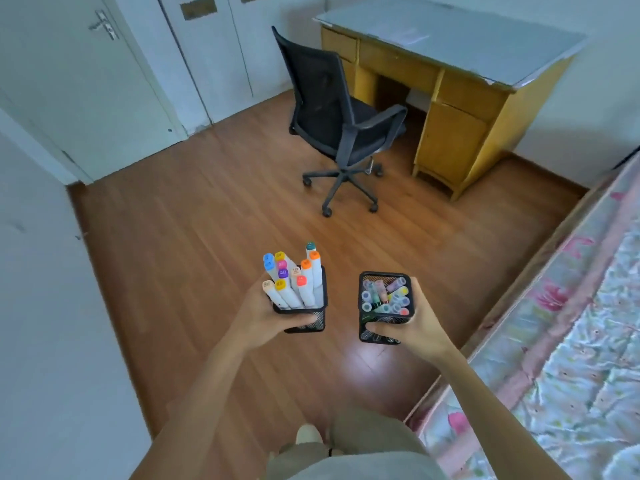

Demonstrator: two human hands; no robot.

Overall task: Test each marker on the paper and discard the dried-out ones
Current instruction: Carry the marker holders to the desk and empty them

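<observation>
Both mesh cups are gripped low centre, left hand (273,315) on markers (294,278), right hand (412,320) on pens (384,296), desk paper (408,35) far upper right, nearer the right hand

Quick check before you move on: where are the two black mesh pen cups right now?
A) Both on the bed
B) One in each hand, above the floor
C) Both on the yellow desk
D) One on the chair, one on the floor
B: the left hand grips the black mesh cup of tall white markers, and the right hand grips the black mesh cup of shorter pastel markers, both above the wooden floor.
</observation>
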